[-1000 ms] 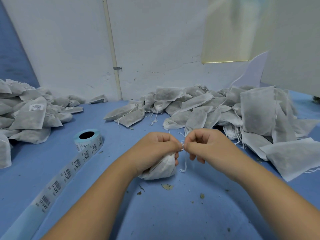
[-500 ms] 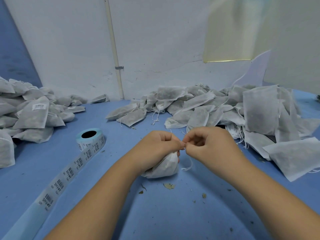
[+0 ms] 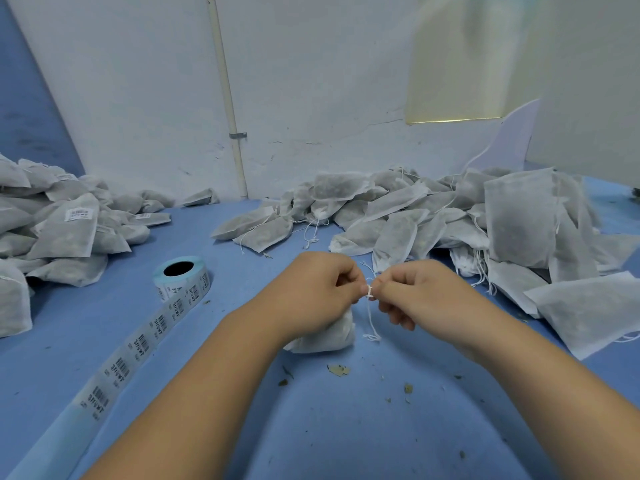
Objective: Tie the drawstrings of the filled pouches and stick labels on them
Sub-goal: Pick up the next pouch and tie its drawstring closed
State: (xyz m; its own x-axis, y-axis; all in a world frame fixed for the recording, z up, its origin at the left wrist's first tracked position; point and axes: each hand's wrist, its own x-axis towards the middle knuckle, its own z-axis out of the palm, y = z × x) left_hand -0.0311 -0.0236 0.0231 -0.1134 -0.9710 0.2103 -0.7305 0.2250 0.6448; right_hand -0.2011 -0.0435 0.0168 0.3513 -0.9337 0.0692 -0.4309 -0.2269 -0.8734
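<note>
- The left hand (image 3: 311, 292) has its fingers curled around the top of a white pouch (image 3: 329, 336).
- The pouch sits on the blue surface (image 3: 346, 427), in the middle, under that hand.
- The right hand (image 3: 419, 296) pinches the string (image 3: 370, 317) with its thumb and first finger, and its other fingers are curled.
- The two hands meet at the string, fingertip to fingertip.
- The loose ends of the string hang down beside the pouch and touch the surface.
- A label roll (image 3: 181, 277) stands to the left, and its strip (image 3: 138, 344) runs toward the near left corner.
- A pile of pouches with loose strings (image 3: 450, 216) lies at the back right.
- Another pile (image 3: 62, 223) lies at the far left, and some of those pouches have labels on them.
- Small leaf bits (image 3: 338, 370) lie on the surface near the pouch.
</note>
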